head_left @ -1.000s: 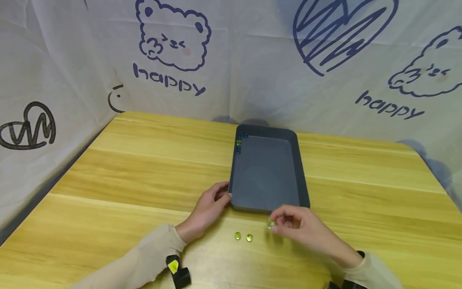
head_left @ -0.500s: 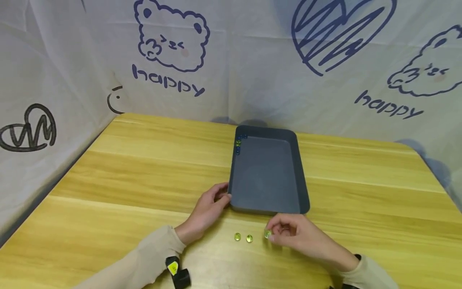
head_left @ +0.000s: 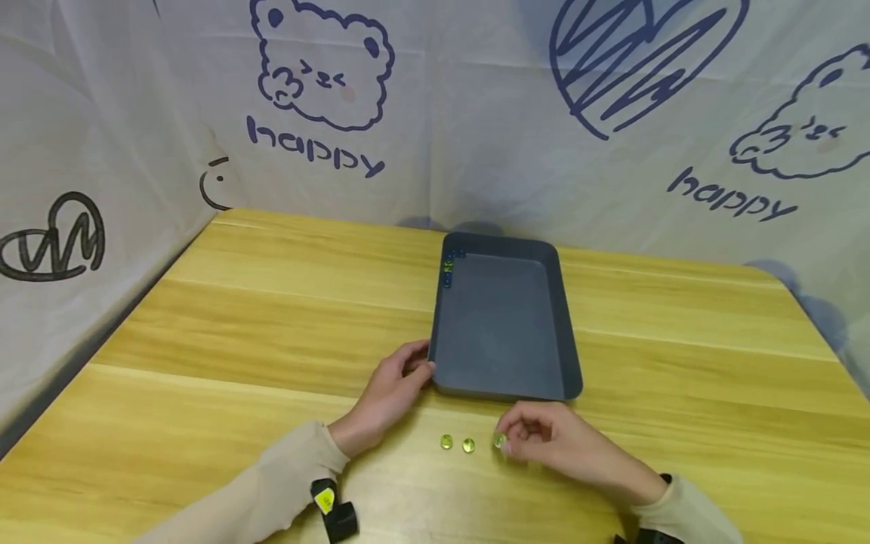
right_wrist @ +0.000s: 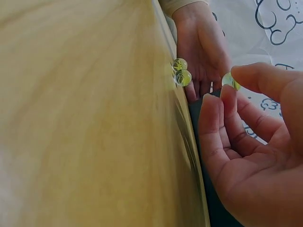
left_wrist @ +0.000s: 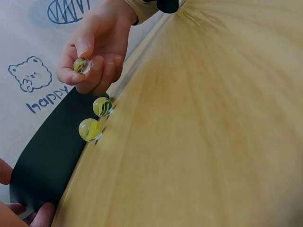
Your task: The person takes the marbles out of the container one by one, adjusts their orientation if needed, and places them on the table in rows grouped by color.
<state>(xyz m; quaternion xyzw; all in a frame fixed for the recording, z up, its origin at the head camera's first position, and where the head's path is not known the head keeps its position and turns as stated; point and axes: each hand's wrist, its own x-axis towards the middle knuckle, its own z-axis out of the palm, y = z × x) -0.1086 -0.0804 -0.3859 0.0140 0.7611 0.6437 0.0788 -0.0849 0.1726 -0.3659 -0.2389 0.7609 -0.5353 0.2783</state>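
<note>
"Where's the held marble [head_left: 499, 440]?"
"Pinched by fingers of the right hand [head_left: 564, 449], well short of the counter's [head_left: 272, 317] far edge."
"Left hand [head_left: 387, 393]?"
"Fingers relaxed, touching the tray [head_left: 499, 325] by its near-left corner."

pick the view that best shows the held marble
Left wrist view: the held marble is nearly unblocked, its markings clear. In the right wrist view, fingertips partly hide it; the head view shows it tiny.
</note>
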